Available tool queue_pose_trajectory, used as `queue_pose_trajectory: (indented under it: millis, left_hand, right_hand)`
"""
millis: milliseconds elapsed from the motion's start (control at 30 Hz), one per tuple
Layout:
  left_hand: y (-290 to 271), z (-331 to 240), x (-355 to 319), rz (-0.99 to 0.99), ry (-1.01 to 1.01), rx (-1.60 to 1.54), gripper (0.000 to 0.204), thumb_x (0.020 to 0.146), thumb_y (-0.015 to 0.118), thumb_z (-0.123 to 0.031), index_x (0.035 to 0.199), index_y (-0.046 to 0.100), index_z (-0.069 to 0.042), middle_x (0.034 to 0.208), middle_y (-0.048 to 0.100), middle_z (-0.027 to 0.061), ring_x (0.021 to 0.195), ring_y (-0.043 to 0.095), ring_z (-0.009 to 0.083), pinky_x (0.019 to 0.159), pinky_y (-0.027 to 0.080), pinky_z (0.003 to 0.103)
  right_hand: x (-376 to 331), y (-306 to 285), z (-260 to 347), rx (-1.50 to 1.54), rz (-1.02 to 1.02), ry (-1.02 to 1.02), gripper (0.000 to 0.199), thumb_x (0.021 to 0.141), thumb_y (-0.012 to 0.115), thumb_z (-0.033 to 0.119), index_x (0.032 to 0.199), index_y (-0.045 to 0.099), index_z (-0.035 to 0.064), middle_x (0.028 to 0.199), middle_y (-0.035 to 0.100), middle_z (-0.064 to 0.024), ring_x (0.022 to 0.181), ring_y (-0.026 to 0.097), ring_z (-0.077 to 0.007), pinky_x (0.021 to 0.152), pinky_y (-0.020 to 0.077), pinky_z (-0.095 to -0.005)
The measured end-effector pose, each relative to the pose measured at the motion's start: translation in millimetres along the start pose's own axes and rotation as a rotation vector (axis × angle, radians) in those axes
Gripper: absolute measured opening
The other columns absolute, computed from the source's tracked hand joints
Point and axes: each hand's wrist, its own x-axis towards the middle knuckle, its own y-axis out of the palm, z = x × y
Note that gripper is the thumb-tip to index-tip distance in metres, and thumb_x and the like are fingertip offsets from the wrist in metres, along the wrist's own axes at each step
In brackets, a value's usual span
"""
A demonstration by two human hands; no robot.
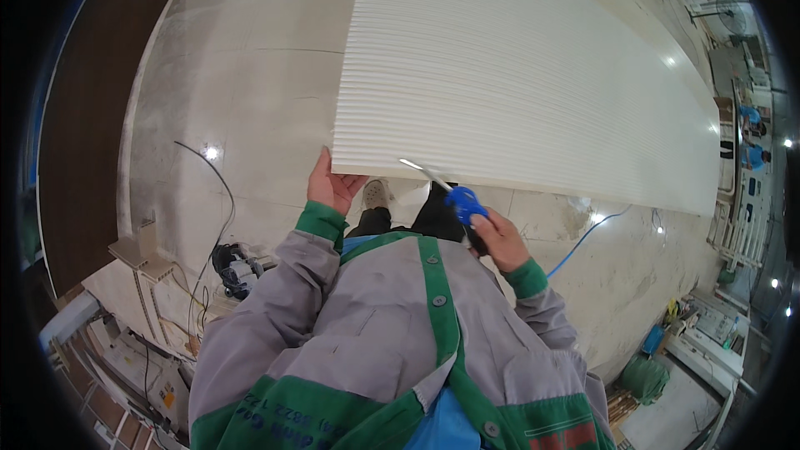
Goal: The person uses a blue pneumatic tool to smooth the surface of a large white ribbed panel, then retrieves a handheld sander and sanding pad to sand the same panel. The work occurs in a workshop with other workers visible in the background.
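A large white ribbed panel (pixel 517 75) fills the upper centre and right of the frame, its grooves running lengthwise and its near edge crossing the middle of the picture. Beneath it lies a pale, glossy floor (pixel 242 100) with light spots reflected in it; a dark brown board (pixel 92 117) stands along the left side. A thin black cable (pixel 218 200) curls over the floor at centre left, and a blue cable (pixel 583 242) trails right of centre. Clutter of tools and boxes sits in the lower left and lower right corners.

The person's grey jacket with green trim takes up the lower middle. The left hand (pixel 332 187) holds the panel's near left corner, its grip closed on the edge with the thumb along the underside. The right hand (pixel 498 237), just right of centre, has its grip wrapped tight around a blue-handled tool (pixel 461 200), whose thin pale tip reaches up-left to the panel's near edge.
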Motion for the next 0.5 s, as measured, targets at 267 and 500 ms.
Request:
queue_pose_trajectory:
  millis: [267,500]
  left_hand:
    - [-20.7,3.4,2.5,-0.038,0.116,-0.038,0.040,0.107,0.052,-0.040,0.135,0.060,-0.012,0.127,0.070,0.0052,0.116,0.068,0.0235,0.101,0.056,0.042]
    - [-2.4,-1.8,-1.8,-0.142,0.206,0.359,0.044,0.107,0.055,-0.039,0.141,0.056,-0.011,0.134,0.066,0.0101,0.119,0.066,0.0218,0.095,0.054,0.040]
  right_hand:
    - [2.2,17.6,34.5,-0.348,0.055,0.037,0.037,0.107,0.057,0.034,0.130,0.063,0.0056,0.089,0.063,-0.0008,0.084,0.055,-0.0104,0.078,0.0474,-0.0285]
    - [37.7,52.6,61.0,-0.282,0.064,-0.105,0.039,0.106,0.058,0.036,0.130,0.062,0.0047,0.078,0.059,-0.0004,0.064,0.058,-0.0090,0.060,0.0485,-0.0270]
